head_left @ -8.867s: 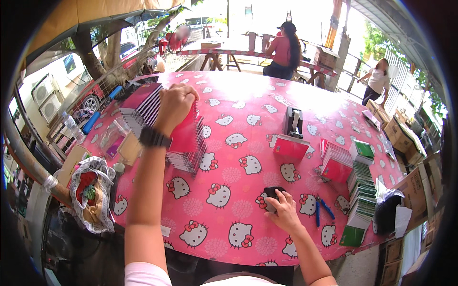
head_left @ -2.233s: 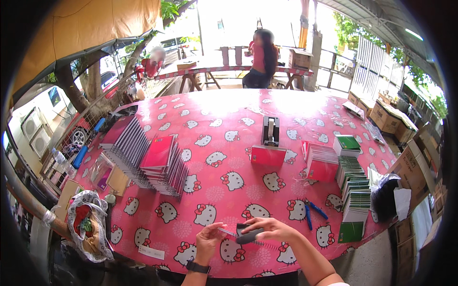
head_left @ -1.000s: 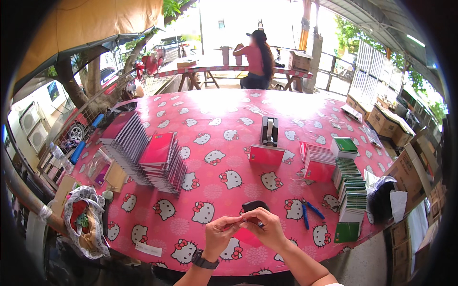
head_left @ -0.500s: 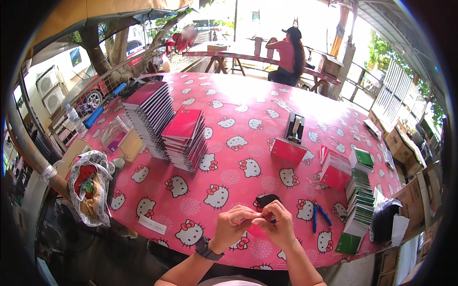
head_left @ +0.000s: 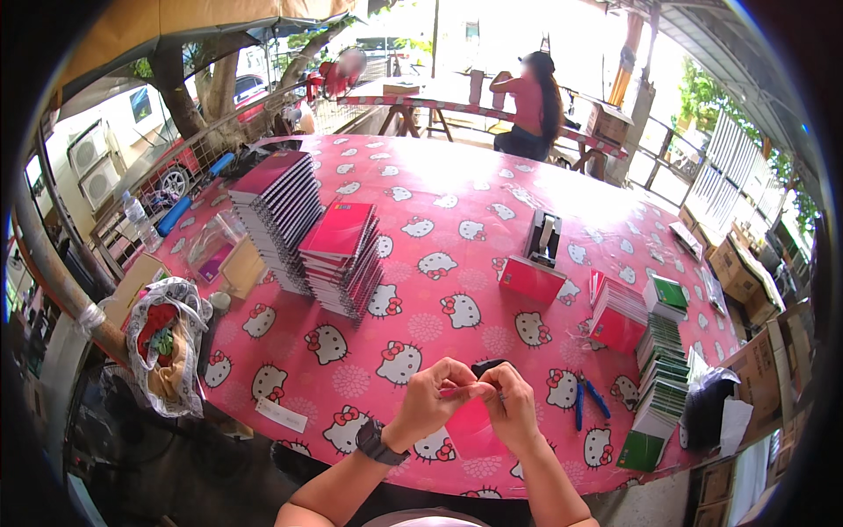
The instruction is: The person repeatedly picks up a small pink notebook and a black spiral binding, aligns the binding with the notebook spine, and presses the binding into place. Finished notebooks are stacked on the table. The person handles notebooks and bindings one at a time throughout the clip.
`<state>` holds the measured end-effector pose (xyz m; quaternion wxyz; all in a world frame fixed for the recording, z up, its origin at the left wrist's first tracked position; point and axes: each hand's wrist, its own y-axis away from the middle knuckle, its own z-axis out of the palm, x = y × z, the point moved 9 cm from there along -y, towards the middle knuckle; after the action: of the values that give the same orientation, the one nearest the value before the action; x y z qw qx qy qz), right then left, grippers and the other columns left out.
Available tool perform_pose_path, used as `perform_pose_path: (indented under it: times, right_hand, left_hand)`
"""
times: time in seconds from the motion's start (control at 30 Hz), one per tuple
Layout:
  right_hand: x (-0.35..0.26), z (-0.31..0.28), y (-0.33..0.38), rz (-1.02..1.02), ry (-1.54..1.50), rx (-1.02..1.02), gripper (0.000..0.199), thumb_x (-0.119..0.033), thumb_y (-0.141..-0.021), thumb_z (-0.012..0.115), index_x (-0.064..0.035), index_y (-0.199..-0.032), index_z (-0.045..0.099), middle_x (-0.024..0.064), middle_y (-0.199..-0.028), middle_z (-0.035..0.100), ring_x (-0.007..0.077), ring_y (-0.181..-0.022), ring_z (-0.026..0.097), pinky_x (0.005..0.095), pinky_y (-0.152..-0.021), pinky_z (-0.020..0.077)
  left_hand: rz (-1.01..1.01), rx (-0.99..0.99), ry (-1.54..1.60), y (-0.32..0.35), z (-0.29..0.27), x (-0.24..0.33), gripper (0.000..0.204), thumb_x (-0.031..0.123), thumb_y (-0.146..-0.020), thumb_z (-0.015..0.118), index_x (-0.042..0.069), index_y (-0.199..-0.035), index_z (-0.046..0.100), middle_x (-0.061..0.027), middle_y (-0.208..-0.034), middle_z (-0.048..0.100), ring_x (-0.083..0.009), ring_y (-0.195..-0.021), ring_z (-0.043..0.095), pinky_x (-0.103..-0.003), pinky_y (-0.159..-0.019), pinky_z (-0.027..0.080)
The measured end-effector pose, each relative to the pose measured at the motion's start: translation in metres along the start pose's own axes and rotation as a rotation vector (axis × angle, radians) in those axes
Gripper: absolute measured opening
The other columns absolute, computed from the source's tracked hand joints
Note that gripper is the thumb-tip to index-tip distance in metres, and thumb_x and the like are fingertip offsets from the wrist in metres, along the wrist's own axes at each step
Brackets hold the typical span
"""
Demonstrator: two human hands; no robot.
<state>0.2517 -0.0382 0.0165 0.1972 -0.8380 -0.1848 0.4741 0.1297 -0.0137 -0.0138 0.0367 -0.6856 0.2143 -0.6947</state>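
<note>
My left hand (head_left: 436, 400), with a dark watch on its wrist, and my right hand (head_left: 512, 402) meet near the front of the table. Both are closed in a pinch, fingertips touching. Whatever they hold, if anything, is too small or hidden to name. Just below the fingers lies a flat pink-red sheet or notebook cover (head_left: 474, 430), partly covered by the hands. A black object (head_left: 481, 366) shows only in part behind the fingertips. Blue-handled pliers or cutters (head_left: 590, 402) rest on the table to the right of my right hand.
The pink patterned tabletop (head_left: 426, 327) carries spiral notebook stacks (head_left: 338, 255) at left. A tape dispenser (head_left: 544, 237), a red notebook stack (head_left: 617, 316) and green notebooks (head_left: 659, 369) stand at right. A cloth-filled bag (head_left: 165, 351) hangs at the left edge. Another person (head_left: 529, 105) sits beyond.
Both hands have shifted slightly away from me and drawn closer together, with the fingers more curled. More of the pink-red cover now shows beneath them.
</note>
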Motion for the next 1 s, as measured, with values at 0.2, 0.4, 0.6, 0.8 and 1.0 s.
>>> perform_pose_path:
  times: [0.2,0.4,0.6,0.8,1.0]
  right_hand:
    - [0.014,0.004,-0.001,0.024,-0.017,-0.027,0.03,-0.023,-0.09,0.062,0.0011,-0.106,0.054,0.0162,-0.1,0.059,0.03,-0.091,0.057,0.0384,-0.078,0.046]
    - [0.024,-0.056,-0.012,-0.018,0.191,0.229,0.058,-0.035,-0.088,0.063,-0.0014,-0.131,0.043,0.019,-0.133,0.046,0.0367,-0.127,0.037,0.0459,-0.105,0.0302]
    - [0.094,-0.017,0.034,0.137,0.289,-0.096,0.054,-0.034,-0.081,0.069,-0.0102,-0.127,0.052,0.0172,-0.136,0.044,0.0381,-0.129,0.033,0.048,-0.107,0.0268]
    - [0.092,0.009,0.042,0.101,0.49,-0.276,0.053,-0.045,-0.077,0.071,-0.0134,-0.117,0.058,0.013,-0.136,0.044,0.0341,-0.134,0.026,0.0632,-0.104,0.0151]
    - [0.053,0.023,-0.07,-0.103,-0.029,-0.081,0.027,-0.024,-0.087,0.064,-0.0053,-0.107,0.062,0.0119,-0.106,0.064,0.0293,-0.103,0.057,0.0398,-0.088,0.0433]
  left_hand:
    - [0.022,0.054,-0.171,-0.012,-0.002,0.004,0.008,0.004,-0.086,0.063,0.004,-0.093,0.059,-0.0007,-0.083,0.063,-0.008,-0.075,0.058,-0.023,-0.068,0.048]
    - [0.283,0.782,0.009,-0.069,-0.183,0.045,0.034,0.007,-0.089,0.058,0.008,-0.122,0.051,0.0002,-0.09,0.051,-0.0083,-0.076,0.052,-0.021,-0.067,0.048]
    - [0.085,0.833,-0.978,-0.092,-0.262,0.025,0.035,0.012,-0.086,0.065,0.004,-0.119,0.057,-0.0122,-0.097,0.055,-0.0232,-0.078,0.059,-0.035,-0.069,0.051]
    - [0.197,0.673,-1.359,-0.093,-0.19,0.053,0.037,0.036,-0.086,0.065,0.007,-0.109,0.063,-0.0133,-0.115,0.052,-0.0295,-0.112,0.049,-0.044,-0.094,0.04]
    - [0.362,0.666,-0.888,-0.082,-0.221,0.034,0.047,0.042,-0.097,0.045,0.003,-0.121,0.056,-0.0159,-0.124,0.052,-0.0299,-0.119,0.046,-0.044,-0.1,0.035]
